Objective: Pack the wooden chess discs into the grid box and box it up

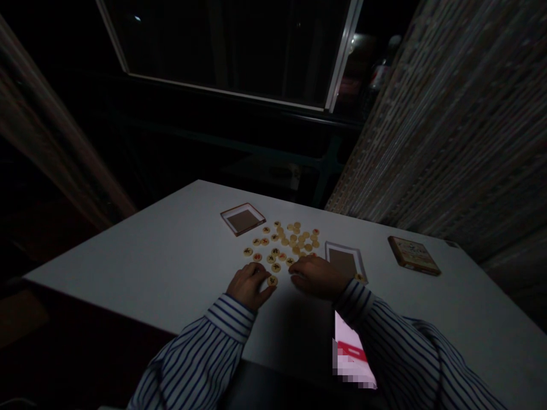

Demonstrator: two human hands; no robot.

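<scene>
Round wooden Chinese chess pieces (296,249) lie in a loose cluster on the white table (171,262). Some show black or red characters; others look blank on top. At the cluster's near edge my left hand (248,286) has its thumb and forefinger on either side of a black-marked Chinese chess piece (272,281). My right hand (318,278) is palm down over the near right of the cluster, its bent fingers apart from the thumb and close to another piece (290,262). I see nothing held in it; its palm side is hidden.
An open box tray (236,232) sits behind the pieces. Another shallow tray (361,259) lies by my right wrist, with a piece (359,278) at its near edge. A printed box (413,255) is farther right. A lit screen (350,350) shows below my right forearm. Curtains hang on both sides.
</scene>
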